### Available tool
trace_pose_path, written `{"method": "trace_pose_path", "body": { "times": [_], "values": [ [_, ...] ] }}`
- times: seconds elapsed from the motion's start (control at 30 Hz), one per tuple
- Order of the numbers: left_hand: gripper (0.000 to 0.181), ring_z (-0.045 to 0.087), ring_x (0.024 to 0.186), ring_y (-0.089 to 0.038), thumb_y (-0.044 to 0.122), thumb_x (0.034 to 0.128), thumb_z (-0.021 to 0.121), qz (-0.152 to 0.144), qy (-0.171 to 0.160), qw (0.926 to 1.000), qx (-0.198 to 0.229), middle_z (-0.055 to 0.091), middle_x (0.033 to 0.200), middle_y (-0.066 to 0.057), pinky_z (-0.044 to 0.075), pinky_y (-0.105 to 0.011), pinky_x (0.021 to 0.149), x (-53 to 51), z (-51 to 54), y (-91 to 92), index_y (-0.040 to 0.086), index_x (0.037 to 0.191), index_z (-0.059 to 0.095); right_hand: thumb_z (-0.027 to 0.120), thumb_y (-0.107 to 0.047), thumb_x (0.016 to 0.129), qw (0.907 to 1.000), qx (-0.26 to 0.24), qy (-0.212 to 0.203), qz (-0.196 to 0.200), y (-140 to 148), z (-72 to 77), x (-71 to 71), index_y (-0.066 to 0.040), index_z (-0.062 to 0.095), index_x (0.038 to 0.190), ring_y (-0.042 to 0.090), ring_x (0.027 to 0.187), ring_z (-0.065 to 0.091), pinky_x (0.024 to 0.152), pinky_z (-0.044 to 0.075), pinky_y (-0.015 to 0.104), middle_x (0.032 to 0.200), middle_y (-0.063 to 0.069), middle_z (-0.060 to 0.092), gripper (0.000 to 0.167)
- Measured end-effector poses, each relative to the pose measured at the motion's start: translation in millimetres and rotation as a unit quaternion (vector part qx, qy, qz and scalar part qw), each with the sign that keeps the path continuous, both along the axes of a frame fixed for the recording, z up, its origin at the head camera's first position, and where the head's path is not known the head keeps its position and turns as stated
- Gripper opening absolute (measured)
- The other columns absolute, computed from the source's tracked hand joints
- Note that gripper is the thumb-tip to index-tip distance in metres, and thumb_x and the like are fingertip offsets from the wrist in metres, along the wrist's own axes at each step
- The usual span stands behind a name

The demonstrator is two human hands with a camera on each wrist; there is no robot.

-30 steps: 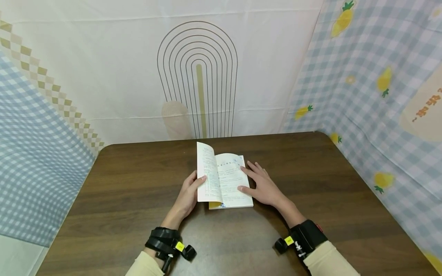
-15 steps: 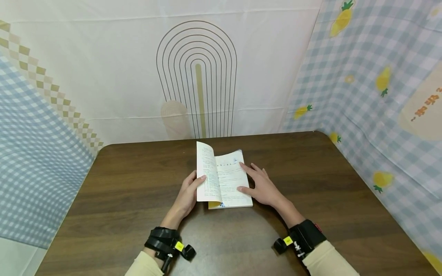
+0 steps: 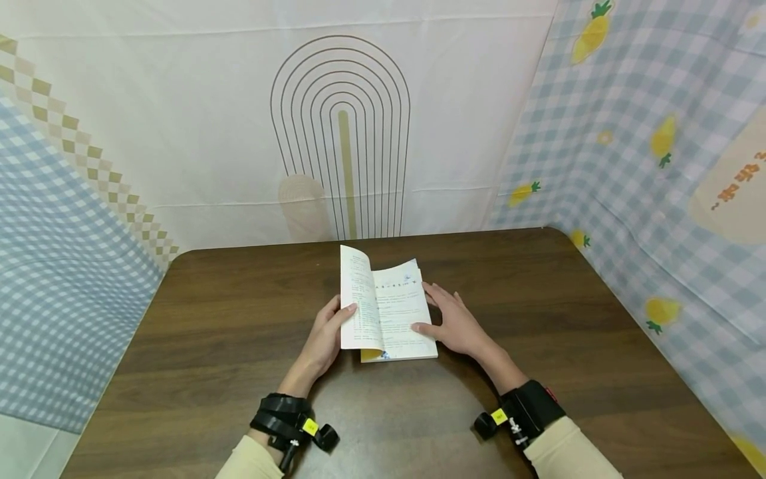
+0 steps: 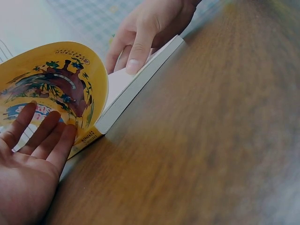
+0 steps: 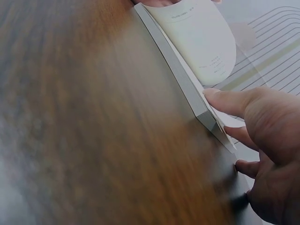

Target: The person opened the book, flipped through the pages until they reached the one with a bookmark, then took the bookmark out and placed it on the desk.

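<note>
In the head view an open paperback book (image 3: 397, 313) lies mid-table, its front cover and first leaf raised on the left. My left hand (image 3: 324, 336) holds the raised part, thumb on the printed inner side, fingers behind. Those fingers lie against the illustrated yellow cover (image 4: 89, 82) in the left wrist view. My right hand (image 3: 456, 322) is at the book's right side. Its thumb (image 5: 229, 101) rests on the page, while the index finger touches the right edge, where the upper page corner stands slightly lifted. The other right fingers are beside the book, fairly straight.
The brown wooden table (image 3: 209, 346) extends around the book. A white cloth (image 3: 197, 120) with an arch pattern hangs along its back edge. Blue checked cloths flank both sides, the right one (image 3: 628, 199) printed with yellow fruit. Black camera straps (image 3: 529, 409) circle the wrists.
The right index finger has slid off the page to its right edge, and the upper right page corner has lifted. The left hand and raised cover have stayed nearly still.
</note>
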State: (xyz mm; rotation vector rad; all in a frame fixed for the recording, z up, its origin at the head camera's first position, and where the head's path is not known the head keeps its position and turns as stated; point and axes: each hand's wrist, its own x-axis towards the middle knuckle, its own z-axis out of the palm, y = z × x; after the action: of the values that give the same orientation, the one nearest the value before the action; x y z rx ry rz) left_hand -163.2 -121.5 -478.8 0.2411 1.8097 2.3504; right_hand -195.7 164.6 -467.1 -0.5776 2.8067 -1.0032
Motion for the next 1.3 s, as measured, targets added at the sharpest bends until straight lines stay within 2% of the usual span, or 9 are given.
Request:
{"method": "trace_pose_path", "body": {
  "times": [0.43, 0.77, 1.07, 1.3],
  "values": [
    [0.048, 0.068, 0.111, -0.025, 0.027, 0.1107, 0.052, 0.001, -0.005, 1.0, 0.003, 0.057, 0.14, -0.028, 0.059, -0.033, 0.084, 0.0, 0.0, 0.4, 0.003, 0.152, 0.046, 0.082, -0.037, 0.094, 0.9999, -0.015, -0.004, -0.005, 1.5, -0.1, -0.2, -0.008, 0.044, 0.159, 0.035, 0.16, 0.021, 0.126, 0.006, 0.065, 0.158, 0.017, 0.051, 0.08],
    [0.045, 0.069, 0.111, -0.025, 0.026, 0.1112, 0.051, 0.002, -0.005, 1.0, 0.0, 0.059, 0.139, -0.024, 0.059, -0.033, 0.084, 0.4, 0.9, 0.5, 0.006, 0.151, 0.049, 0.083, -0.034, 0.094, 0.9996, -0.028, -0.002, -0.005, 2.2, 1.7, -0.2, -0.007, 0.052, 0.15, 0.037, 0.159, 0.023, 0.125, 0.006, 0.067, 0.154, 0.017, 0.055, 0.07],
    [0.046, 0.068, 0.113, -0.026, 0.027, 0.1115, 0.05, -0.003, -0.005, 1.0, -0.002, 0.057, 0.141, -0.024, 0.059, -0.033, 0.085, 0.7, 0.9, -0.2, 0.007, 0.153, 0.047, 0.083, -0.033, 0.094, 0.9999, -0.015, -0.001, 0.007, 2.1, 0.7, -1.0, -0.005, 0.054, 0.147, 0.037, 0.16, 0.022, 0.125, 0.006, 0.067, 0.162, 0.013, 0.047, 0.067],
    [0.047, 0.068, 0.113, -0.025, 0.027, 0.1117, 0.05, -0.002, -0.005, 1.0, -0.002, 0.057, 0.142, -0.025, 0.059, -0.033, 0.085, 1.5, 1.6, -0.2, 0.007, 0.154, 0.046, 0.082, -0.036, 0.094, 0.9996, -0.022, 0.005, 0.017, 2.4, -0.5, -1.3, -0.011, 0.057, 0.147, 0.04, 0.16, 0.02, 0.123, 0.005, 0.07, 0.166, 0.015, 0.041, 0.064]
  ]
}}
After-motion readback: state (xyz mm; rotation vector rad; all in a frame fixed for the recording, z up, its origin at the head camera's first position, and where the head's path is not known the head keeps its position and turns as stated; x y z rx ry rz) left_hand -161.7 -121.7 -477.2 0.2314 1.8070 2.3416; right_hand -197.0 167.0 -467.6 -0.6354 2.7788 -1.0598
